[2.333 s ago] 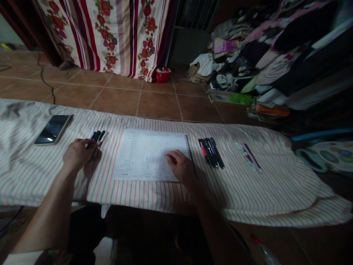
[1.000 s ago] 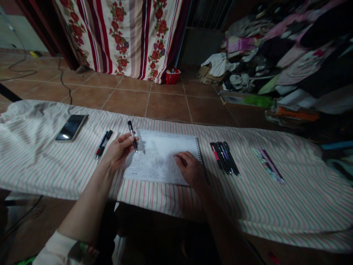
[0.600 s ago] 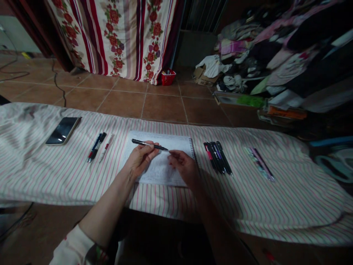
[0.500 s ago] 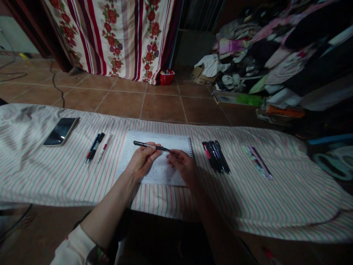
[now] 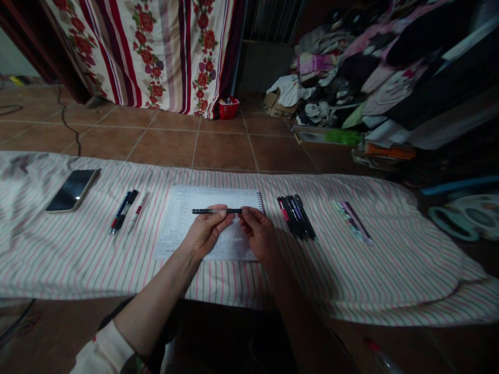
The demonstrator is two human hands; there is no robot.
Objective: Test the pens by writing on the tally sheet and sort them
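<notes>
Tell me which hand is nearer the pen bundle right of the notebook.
Right hand: it is over the notebook, just left of the pens. The left hand lies farther left.

We had dim light, a soft shadow beside the right hand [image 5: 259,234], and bowed, darkened frame edges.

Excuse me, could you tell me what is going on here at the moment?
A person is holding a black pen level in both hands over a spiral notebook of printed pages, with the left hand around its middle and the right hand pinching its right end. The notebook lies on a striped cloth, with a pair of pens and a phone to its left and a bunch of pens to its right.
</notes>
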